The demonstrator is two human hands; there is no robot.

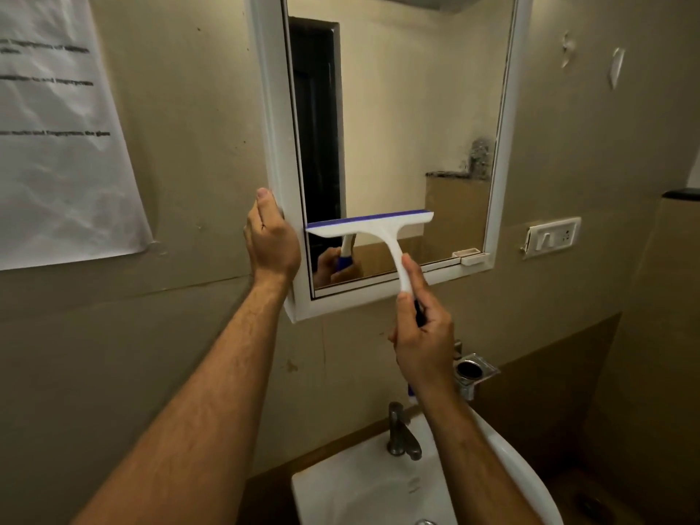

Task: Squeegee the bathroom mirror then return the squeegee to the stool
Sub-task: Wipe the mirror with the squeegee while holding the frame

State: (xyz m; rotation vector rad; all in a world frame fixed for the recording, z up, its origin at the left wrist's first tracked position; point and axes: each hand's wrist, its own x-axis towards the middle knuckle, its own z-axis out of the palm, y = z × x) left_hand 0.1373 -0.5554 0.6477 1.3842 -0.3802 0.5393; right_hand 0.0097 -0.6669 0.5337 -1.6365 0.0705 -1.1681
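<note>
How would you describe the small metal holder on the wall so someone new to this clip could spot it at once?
Start at the white-framed mirror and drop below its lower right corner, toward the white sink. Just right of the right hand gripping the squeegee, a shiny square metal holder juts from the wall. Its dark round opening sets it apart from the grey tap lower down.

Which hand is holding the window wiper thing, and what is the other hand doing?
The right hand holds the squeegee by its handle, blade against the mirror. The left hand has no tool; it grips the mirror's white frame at its left edge.
</note>
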